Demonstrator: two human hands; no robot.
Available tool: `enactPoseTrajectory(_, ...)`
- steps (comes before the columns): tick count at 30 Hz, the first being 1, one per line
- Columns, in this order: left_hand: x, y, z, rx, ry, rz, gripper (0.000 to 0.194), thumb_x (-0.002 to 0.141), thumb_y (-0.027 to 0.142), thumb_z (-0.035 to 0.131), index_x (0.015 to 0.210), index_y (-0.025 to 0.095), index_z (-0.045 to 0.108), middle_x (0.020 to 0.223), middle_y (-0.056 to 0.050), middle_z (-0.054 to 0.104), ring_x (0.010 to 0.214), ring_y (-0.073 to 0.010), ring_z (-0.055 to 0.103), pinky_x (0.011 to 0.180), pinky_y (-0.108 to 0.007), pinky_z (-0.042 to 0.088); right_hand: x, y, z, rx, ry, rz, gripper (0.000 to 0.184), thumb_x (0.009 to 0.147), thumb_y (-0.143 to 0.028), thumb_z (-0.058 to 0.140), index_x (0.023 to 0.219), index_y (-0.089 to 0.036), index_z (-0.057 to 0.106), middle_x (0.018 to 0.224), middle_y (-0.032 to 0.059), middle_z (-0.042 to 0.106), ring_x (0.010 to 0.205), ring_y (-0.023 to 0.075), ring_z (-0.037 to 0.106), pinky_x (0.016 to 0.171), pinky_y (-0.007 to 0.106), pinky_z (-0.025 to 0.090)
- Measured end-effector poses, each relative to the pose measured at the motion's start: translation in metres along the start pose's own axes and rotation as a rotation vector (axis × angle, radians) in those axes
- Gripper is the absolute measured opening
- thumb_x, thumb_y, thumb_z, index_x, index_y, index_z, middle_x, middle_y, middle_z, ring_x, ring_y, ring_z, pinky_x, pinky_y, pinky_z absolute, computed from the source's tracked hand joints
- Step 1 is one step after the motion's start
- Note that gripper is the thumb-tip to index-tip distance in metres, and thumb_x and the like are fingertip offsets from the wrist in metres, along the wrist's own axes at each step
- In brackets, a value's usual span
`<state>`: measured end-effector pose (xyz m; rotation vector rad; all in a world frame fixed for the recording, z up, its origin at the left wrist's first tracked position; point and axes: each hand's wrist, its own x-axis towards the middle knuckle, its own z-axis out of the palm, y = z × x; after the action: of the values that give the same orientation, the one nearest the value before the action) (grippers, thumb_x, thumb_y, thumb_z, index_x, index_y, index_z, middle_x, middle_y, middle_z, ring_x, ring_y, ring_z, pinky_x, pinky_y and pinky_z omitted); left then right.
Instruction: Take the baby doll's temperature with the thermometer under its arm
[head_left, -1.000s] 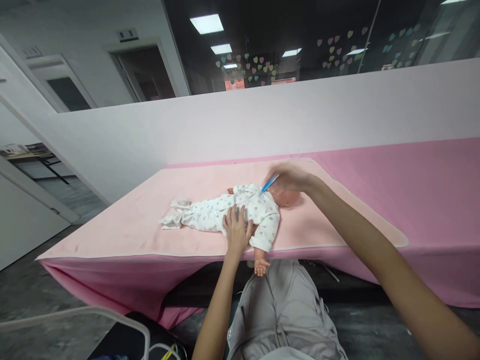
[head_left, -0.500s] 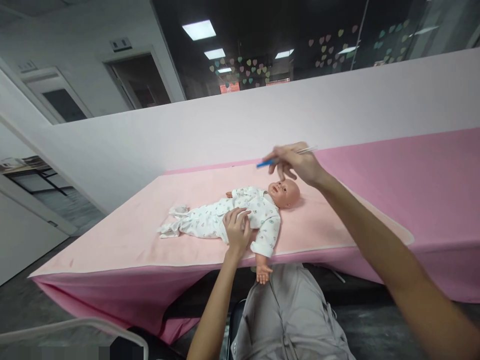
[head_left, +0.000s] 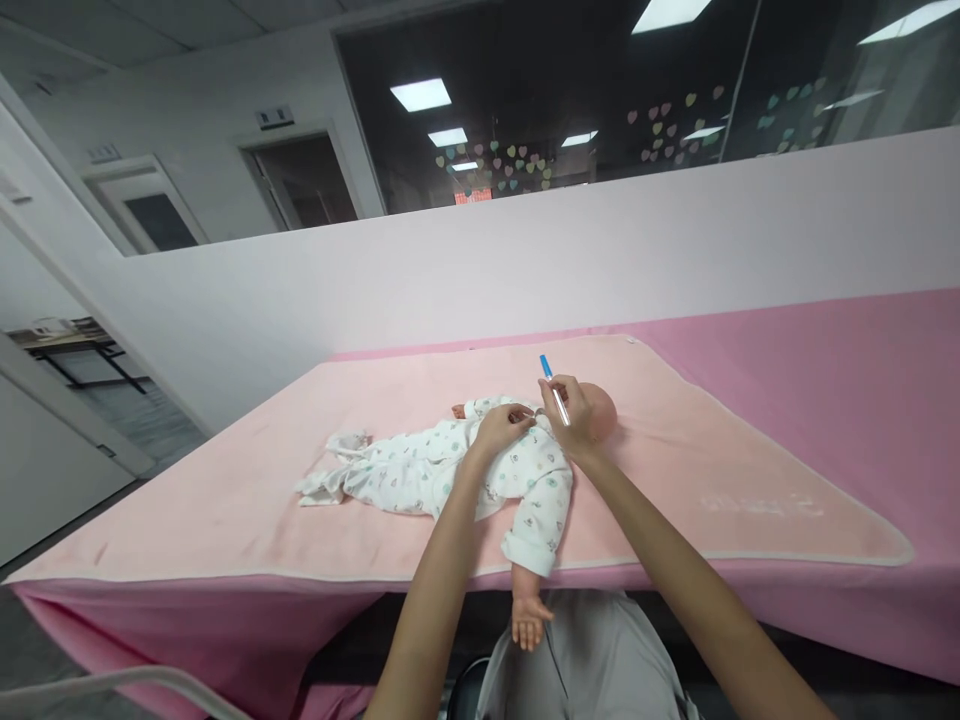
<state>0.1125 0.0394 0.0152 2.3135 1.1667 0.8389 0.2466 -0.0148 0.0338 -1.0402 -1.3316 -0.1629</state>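
Observation:
A baby doll in a white patterned sleepsuit lies on its back, head to the right. My left hand is at the suit's neckline, fingertips pinching the collar cloth near the chin. Just across from it, my right hand has a slim pen-like stick, white with a blue end, between its fingers. The blue end points up and away from me. My right fingertips are also close to the collar, and this hand hides much of the doll's face. One doll arm hangs over the table's near edge.
Under the doll lies a peach mat on a table with a pink cloth. A white wall rises behind it, with dark glass above. A pale curved rail is at lower left. My legs are against the near edge.
My right hand has come down from above the head to the collar, and the stick has swung from level to upright. My left hand has moved from the doll's belly up to the neckline.

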Motion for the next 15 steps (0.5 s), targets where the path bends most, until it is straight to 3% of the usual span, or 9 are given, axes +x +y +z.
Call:
enactPoseTrajectory(4,-0.002,0.0,-0.002,-0.057,-0.025,0.006,0.027,0.075,0.036,0.054,0.09,0.02,0.07,0.082,-0.001,0.069,0.07,-0.0144,0.058,0.068,-0.025,0.042,-0.003,0.011,-0.004,0.005,0.124,-0.104,0.012,0.085,-0.028,0.048,0.087,-0.019,0.056,0.075,0.0032,0.06,0.064,0.0137,0.055,0.056,0.025,0.043)
enactPoseTrajectory(9,-0.003,0.003,-0.005,-0.096,-0.08,-0.001,0.027,0.073,0.039,0.056,0.086,0.021,0.072,0.084,0.0,0.07,0.073,-0.0158,0.059,0.071,-0.026,0.043,0.002,0.014,-0.022,-0.045,0.128,-0.128,0.017,0.085,-0.027,0.045,0.088,-0.019,0.06,0.082,0.0055,0.064,0.073,0.0158,0.06,0.064,0.028,0.048)
enactPoseTrajectory(12,-0.006,0.003,-0.005,-0.149,-0.101,0.015,0.031,0.071,0.045,0.058,0.086,0.022,0.072,0.089,-0.001,0.07,0.081,-0.0176,0.06,0.075,-0.026,0.043,-0.007,0.01,-0.044,0.009,0.093,-0.071,0.021,0.087,-0.029,0.042,0.085,-0.019,0.061,0.084,0.006,0.065,0.079,0.0171,0.061,0.07,0.03,0.05)
enactPoseTrajectory(15,-0.008,0.002,-0.004,-0.189,-0.104,0.05,0.03,0.067,0.043,0.063,0.086,0.022,0.072,0.094,-0.001,0.07,0.089,-0.0186,0.06,0.081,-0.026,0.043,-0.034,0.008,-0.078,0.052,0.034,0.088,0.022,0.088,-0.032,0.043,0.087,-0.018,0.06,0.079,0.0048,0.064,0.072,0.0162,0.062,0.064,0.028,0.05)
